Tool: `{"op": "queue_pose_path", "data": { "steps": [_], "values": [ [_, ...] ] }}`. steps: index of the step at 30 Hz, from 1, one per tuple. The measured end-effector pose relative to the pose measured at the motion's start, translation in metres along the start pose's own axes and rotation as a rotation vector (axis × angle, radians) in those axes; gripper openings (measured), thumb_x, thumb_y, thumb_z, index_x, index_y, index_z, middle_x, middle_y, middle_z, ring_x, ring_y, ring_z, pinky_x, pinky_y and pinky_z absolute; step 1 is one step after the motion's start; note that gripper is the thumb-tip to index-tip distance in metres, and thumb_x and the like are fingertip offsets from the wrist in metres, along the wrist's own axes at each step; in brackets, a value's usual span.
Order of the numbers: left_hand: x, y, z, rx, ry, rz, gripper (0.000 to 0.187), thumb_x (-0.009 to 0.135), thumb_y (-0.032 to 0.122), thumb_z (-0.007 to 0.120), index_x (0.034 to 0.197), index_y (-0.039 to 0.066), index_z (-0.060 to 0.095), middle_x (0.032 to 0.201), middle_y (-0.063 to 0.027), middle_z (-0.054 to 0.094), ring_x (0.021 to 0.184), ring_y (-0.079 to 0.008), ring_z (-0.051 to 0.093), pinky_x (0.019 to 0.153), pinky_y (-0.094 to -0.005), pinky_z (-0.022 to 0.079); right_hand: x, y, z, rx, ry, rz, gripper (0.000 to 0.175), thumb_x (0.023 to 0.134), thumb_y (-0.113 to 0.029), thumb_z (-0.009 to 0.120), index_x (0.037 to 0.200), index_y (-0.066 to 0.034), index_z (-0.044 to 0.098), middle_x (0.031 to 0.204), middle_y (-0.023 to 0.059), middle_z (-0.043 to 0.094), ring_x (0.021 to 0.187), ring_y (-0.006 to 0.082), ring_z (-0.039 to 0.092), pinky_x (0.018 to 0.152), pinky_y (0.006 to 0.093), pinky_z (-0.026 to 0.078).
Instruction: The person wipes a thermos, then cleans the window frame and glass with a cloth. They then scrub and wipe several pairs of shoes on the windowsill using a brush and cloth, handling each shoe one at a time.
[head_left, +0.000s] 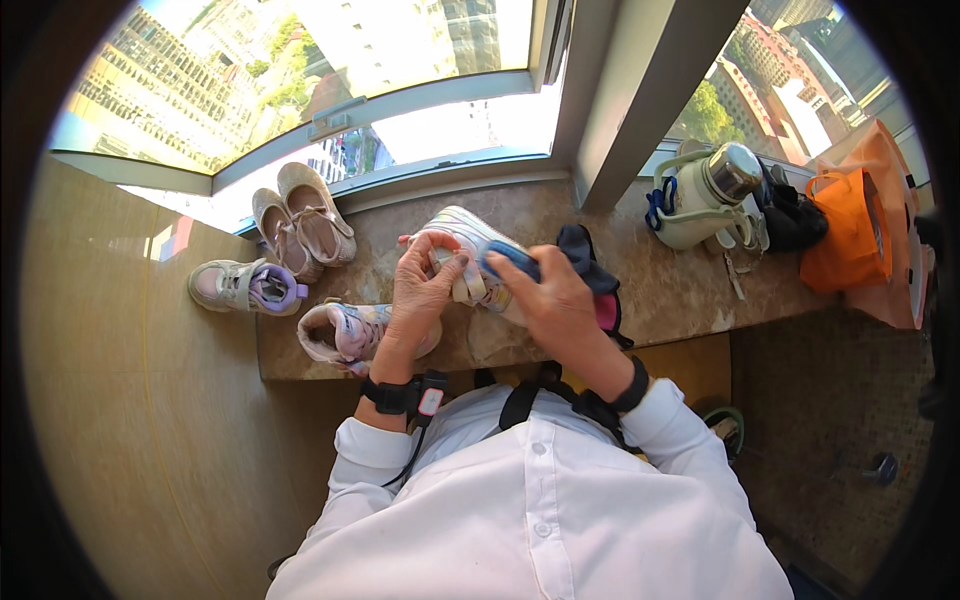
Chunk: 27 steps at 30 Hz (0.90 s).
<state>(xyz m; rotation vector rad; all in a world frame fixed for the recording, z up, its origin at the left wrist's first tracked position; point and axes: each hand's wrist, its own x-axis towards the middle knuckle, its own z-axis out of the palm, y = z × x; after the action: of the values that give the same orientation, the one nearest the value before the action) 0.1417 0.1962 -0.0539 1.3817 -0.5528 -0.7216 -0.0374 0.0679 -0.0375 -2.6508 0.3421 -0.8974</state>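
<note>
A light-coloured child's sneaker (461, 221) lies tilted on the marble ledge (517, 195), its sole edge facing the window. With thumb and fingers, my left hand (420, 292) pinches the shoe's pale strap (472, 281). In my right hand (559, 300) is a blue brush (514, 259), blurred, at the shoe's upper; its bristles are hidden. The matching pastel sneaker (349, 334) stands by my left wrist, partly covered by it. Beyond my right hand lies a dark cloth item (589, 259) with a pink part.
At left are glittery flat shoes (307, 217) and a lilac-lined sneaker (247, 286). On the right stand a pale green thermos (690, 202), black items (795, 214), an orange bag (847, 232) and a peach bag (904, 247). A window frame (450, 169) borders the ledge.
</note>
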Motion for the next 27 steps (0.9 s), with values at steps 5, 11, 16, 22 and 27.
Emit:
{"op": "queue_pose_path", "data": {
  "steps": [5, 11, 16, 22, 27],
  "values": [
    [-0.01, -0.004, -0.011, -0.053, 0.048, -0.068, 0.017, 0.1, -0.001, 0.073, 0.114, 0.007, 0.068, 0.106, 0.0021, 0.069, 0.09, -0.0045, 0.064, 0.078, -0.0201, 0.053, 0.005, -0.003, -0.012, -0.118, -0.098, -0.1, 0.056, 0.088, -0.006, 0.071, 0.142, -0.0216, 0.072, 0.109, 0.0116, 0.058, 0.099, 0.0318, 0.062, 0.086, 0.0436, 0.047],
    [-0.017, -0.013, -0.017, -0.062, 0.064, -0.041, 0.019, 0.1, -0.005, 0.07, 0.114, 0.007, 0.066, 0.112, 0.0011, 0.065, 0.095, -0.0059, 0.065, 0.081, -0.0229, 0.057, -0.03, 0.007, -0.043, -0.192, -0.18, -0.105, 0.052, 0.088, -0.009, 0.07, 0.138, -0.0228, 0.074, 0.109, 0.0113, 0.058, 0.101, 0.0297, 0.06, 0.086, 0.0414, 0.045],
    [-0.014, -0.012, -0.015, -0.035, 0.04, -0.06, 0.023, 0.1, -0.005, 0.069, 0.118, 0.008, 0.063, 0.117, 0.0004, 0.062, 0.099, -0.0065, 0.065, 0.083, -0.0227, 0.057, 0.023, 0.015, 0.012, -0.184, -0.171, -0.185, 0.053, 0.085, -0.009, 0.074, 0.136, -0.0243, 0.075, 0.107, 0.0103, 0.057, 0.101, 0.0298, 0.06, 0.084, 0.0418, 0.046],
    [-0.018, -0.008, -0.01, -0.161, 0.088, -0.095, 0.058, 0.1, -0.009, 0.064, 0.149, 0.009, 0.039, 0.13, -0.0099, 0.063, 0.114, -0.0147, 0.064, 0.094, -0.0298, 0.057, 0.02, 0.011, -0.011, -0.119, -0.153, -0.181, 0.051, 0.084, -0.013, 0.08, 0.135, -0.0217, 0.076, 0.104, 0.0089, 0.055, 0.093, 0.03, 0.06, 0.082, 0.0417, 0.049],
    [-0.021, -0.007, -0.014, -0.218, 0.135, -0.15, 0.073, 0.1, -0.009, 0.064, 0.16, 0.008, 0.025, 0.144, -0.0165, 0.056, 0.127, -0.0211, 0.061, 0.102, -0.0346, 0.057, 0.017, 0.006, -0.015, -0.102, -0.218, -0.252, 0.044, 0.088, -0.013, 0.078, 0.131, -0.0227, 0.078, 0.104, 0.0099, 0.055, 0.091, 0.0305, 0.06, 0.082, 0.0413, 0.049]
  ]
}}
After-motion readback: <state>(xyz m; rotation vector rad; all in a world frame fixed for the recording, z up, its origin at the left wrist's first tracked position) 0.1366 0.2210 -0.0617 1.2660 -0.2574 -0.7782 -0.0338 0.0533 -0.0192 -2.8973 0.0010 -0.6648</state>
